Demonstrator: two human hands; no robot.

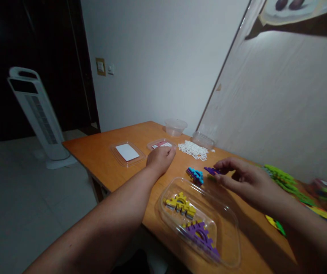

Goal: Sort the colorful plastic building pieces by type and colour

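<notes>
R hand [246, 180] pinches small purple notched piece [211, 171]; L hand [160, 158] fisted on table [100, 160].

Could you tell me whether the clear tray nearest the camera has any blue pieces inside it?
No, the clear tray holds only yellow pieces and purple pieces; the blue piece lies on the table beyond its rim.
</notes>
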